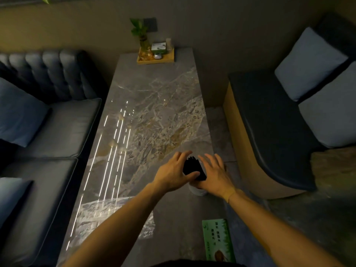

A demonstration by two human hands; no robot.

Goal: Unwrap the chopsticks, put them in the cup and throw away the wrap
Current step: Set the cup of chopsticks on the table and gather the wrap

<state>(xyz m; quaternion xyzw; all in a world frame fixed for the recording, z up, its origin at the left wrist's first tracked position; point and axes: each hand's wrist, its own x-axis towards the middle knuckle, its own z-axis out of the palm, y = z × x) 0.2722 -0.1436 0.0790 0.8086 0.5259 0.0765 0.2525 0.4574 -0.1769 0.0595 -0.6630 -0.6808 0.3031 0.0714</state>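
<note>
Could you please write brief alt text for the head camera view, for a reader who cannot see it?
Both hands, left hand and right hand, gather a bundle of black chopsticks standing in a white cup on a long marble table. A green packet lies nearer.

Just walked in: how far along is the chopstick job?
Black chopsticks already stand in the white cup. Left hand and right hand flank the bundle, thumb touching. No wrap is visible; whether it's binned can't be told.

Marble table (154, 105) stretching beyond the fingers | wooden tray (155, 59) with potted plant (143, 42) at its far end | green tissue box (218, 239) nearer than the fingers | sofas either side.
</note>
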